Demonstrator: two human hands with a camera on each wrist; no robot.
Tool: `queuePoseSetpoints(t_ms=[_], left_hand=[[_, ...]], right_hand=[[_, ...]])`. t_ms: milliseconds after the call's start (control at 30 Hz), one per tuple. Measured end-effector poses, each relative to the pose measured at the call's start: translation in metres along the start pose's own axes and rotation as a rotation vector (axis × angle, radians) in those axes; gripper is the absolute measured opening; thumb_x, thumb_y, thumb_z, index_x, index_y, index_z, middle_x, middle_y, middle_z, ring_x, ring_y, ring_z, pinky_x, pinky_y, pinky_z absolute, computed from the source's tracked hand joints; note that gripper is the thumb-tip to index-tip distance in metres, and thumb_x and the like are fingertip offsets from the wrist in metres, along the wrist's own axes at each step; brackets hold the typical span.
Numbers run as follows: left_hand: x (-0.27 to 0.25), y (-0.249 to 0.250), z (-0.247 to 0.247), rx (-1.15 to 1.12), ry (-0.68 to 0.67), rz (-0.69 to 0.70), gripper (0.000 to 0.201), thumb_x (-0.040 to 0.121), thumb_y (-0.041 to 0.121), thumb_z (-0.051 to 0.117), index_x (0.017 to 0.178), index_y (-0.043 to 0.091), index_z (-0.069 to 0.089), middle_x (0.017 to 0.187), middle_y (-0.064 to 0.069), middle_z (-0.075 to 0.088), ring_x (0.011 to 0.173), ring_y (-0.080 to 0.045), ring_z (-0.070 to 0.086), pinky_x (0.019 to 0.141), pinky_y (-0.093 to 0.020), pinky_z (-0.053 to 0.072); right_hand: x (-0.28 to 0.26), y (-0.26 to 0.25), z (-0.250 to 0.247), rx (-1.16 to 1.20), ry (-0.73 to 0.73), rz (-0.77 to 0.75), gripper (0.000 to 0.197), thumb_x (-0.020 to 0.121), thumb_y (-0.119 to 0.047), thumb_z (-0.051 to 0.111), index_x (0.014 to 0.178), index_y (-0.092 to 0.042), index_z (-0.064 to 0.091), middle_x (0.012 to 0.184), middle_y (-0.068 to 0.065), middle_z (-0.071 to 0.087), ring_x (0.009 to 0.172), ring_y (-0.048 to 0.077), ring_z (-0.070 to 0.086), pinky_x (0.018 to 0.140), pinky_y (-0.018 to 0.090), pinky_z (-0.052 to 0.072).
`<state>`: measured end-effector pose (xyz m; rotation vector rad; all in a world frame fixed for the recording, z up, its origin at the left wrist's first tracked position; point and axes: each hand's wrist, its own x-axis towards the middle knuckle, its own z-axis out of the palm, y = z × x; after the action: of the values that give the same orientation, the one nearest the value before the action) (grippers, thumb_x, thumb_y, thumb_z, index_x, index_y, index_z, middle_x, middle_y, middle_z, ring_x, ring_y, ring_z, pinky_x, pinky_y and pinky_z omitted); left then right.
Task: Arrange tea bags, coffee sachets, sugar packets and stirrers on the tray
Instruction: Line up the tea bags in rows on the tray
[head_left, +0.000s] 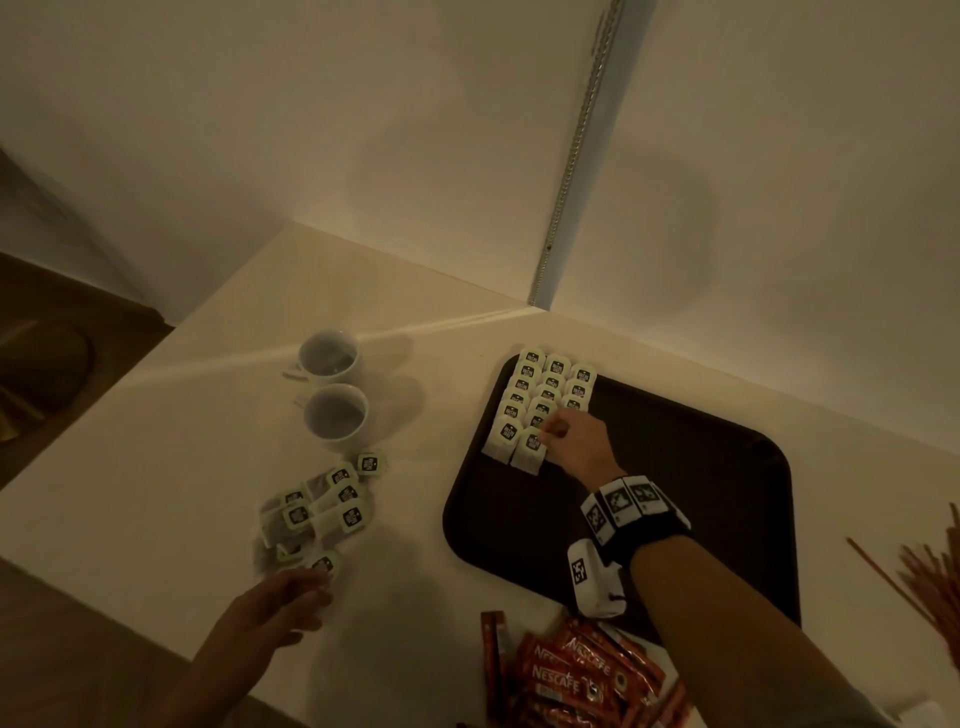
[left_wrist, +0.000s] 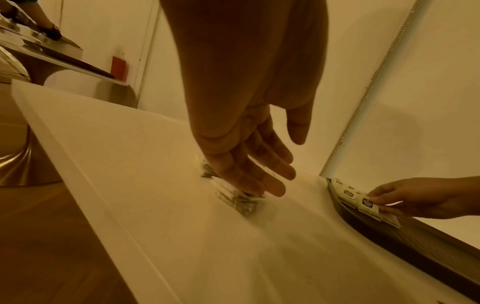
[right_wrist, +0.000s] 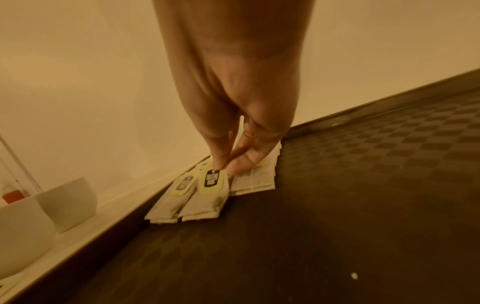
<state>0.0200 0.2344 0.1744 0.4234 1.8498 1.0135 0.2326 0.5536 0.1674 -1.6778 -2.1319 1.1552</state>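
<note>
A dark tray (head_left: 675, 467) lies on the white counter, with rows of tea bags (head_left: 550, 387) lined up in its far left corner. My right hand (head_left: 553, 434) pinches the top of the nearest tea bag (right_wrist: 211, 185) in the middle row, which rests on the tray (right_wrist: 337, 205). A loose pile of tea bags (head_left: 317, 512) lies on the counter left of the tray. Over its near end my left hand (left_wrist: 272, 185) hovers with fingers straight, holding nothing. Red coffee sachets (head_left: 582, 670) lie at the near edge. Brown stirrers (head_left: 930, 582) lie at the right.
Two white cups (head_left: 332, 395) stand on the counter beyond the loose pile, left of the tray. Walls meet in a corner just behind the tray. The counter's left edge drops to a wooden floor (head_left: 62, 649).
</note>
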Motion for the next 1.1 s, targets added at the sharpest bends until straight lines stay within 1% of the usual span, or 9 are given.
queuePoseSetpoints(t_ms=[133, 267, 400, 467, 533, 633, 733, 833, 1100], left_hand=[[-0.003, -0.001, 0.000, -0.013, 0.007, -0.019, 0.019, 0.092, -0.003, 0.053, 0.095, 0.010, 0.066, 0.082, -0.006, 0.074, 0.071, -0.026, 0.063, 0.068, -0.032, 0.044], [-0.007, 0.006, -0.002, 0.039, 0.005, -0.001, 0.017, 0.092, 0.000, 0.055, 0.094, 0.012, 0.067, 0.083, -0.007, 0.073, 0.071, -0.023, 0.065, 0.068, -0.033, 0.046], [0.000, 0.017, -0.008, 0.298, 0.088, 0.174, 0.013, 0.088, 0.009, 0.065, 0.092, 0.021, 0.065, 0.088, -0.002, 0.069, 0.063, -0.006, 0.063, 0.060, -0.015, 0.043], [0.015, 0.025, -0.010, 0.436, 0.213, 0.255, 0.016, 0.083, 0.014, 0.072, 0.098, 0.017, 0.065, 0.092, 0.000, 0.064, 0.075, -0.012, 0.059, 0.063, -0.012, 0.039], [0.037, 0.035, -0.009, 0.509, 0.264, 0.279, 0.036, 0.078, 0.020, 0.076, 0.111, 0.014, 0.063, 0.101, -0.001, 0.058, 0.090, -0.017, 0.054, 0.074, -0.021, 0.040], [0.064, 0.046, -0.002, 0.750, 0.208, 0.245, 0.062, 0.080, 0.038, 0.072, 0.133, 0.020, 0.048, 0.129, -0.005, 0.050, 0.120, -0.027, 0.045, 0.094, -0.036, 0.037], [0.080, 0.053, 0.004, 1.004, 0.152, 0.190, 0.072, 0.084, 0.048, 0.063, 0.143, 0.021, 0.032, 0.142, -0.003, 0.041, 0.130, -0.027, 0.036, 0.101, -0.041, 0.032], [0.090, 0.054, 0.007, 1.136, 0.154, 0.197, 0.065, 0.085, 0.047, 0.061, 0.140, 0.024, 0.036, 0.135, -0.002, 0.047, 0.126, -0.026, 0.039, 0.100, -0.041, 0.030], [0.087, 0.055, 0.007, 1.209, 0.202, 0.280, 0.022, 0.086, 0.036, 0.061, 0.104, 0.025, 0.053, 0.107, 0.002, 0.054, 0.108, -0.022, 0.046, 0.093, -0.039, 0.028]], right_hand=[[0.005, -0.001, 0.004, -0.046, 0.030, -0.014, 0.013, 0.084, -0.008, 0.067, 0.096, -0.001, 0.065, 0.098, 0.012, 0.067, 0.089, 0.015, 0.060, 0.076, 0.020, 0.045], [-0.002, -0.011, 0.006, -0.009, 0.080, -0.079, 0.019, 0.083, -0.014, 0.069, 0.099, -0.006, 0.062, 0.091, 0.009, 0.062, 0.087, 0.020, 0.060, 0.079, 0.032, 0.052], [-0.026, -0.028, 0.015, 0.049, 0.060, -0.257, 0.013, 0.084, -0.017, 0.068, 0.095, -0.013, 0.063, 0.084, -0.003, 0.055, 0.072, 0.009, 0.052, 0.064, 0.012, 0.042], [-0.044, -0.034, 0.022, 0.101, -0.004, -0.302, 0.008, 0.086, -0.014, 0.066, 0.094, -0.012, 0.064, 0.083, -0.003, 0.057, 0.072, 0.004, 0.051, 0.063, 0.006, 0.040], [-0.063, -0.037, 0.027, 0.135, -0.074, -0.333, 0.007, 0.086, -0.011, 0.065, 0.093, -0.010, 0.065, 0.085, -0.001, 0.061, 0.075, 0.001, 0.053, 0.066, 0.002, 0.039], [-0.090, -0.033, 0.029, 0.150, -0.179, -0.328, 0.008, 0.086, -0.010, 0.065, 0.092, -0.016, 0.065, 0.089, -0.008, 0.064, 0.081, -0.002, 0.057, 0.072, 0.000, 0.039], [-0.110, -0.019, 0.025, 0.083, -0.247, -0.293, 0.012, 0.088, -0.014, 0.063, 0.091, -0.026, 0.062, 0.092, -0.015, 0.061, 0.084, -0.011, 0.056, 0.072, -0.001, 0.039], [-0.123, -0.004, 0.015, 0.022, -0.254, -0.238, 0.017, 0.089, -0.017, 0.061, 0.089, -0.034, 0.058, 0.094, -0.015, 0.060, 0.087, -0.005, 0.056, 0.069, 0.003, 0.042], [-0.137, 0.019, -0.013, 0.086, -0.163, -0.111, 0.011, 0.091, -0.017, 0.058, 0.094, -0.026, 0.062, 0.097, -0.010, 0.061, 0.091, 0.004, 0.057, 0.070, 0.016, 0.039]])
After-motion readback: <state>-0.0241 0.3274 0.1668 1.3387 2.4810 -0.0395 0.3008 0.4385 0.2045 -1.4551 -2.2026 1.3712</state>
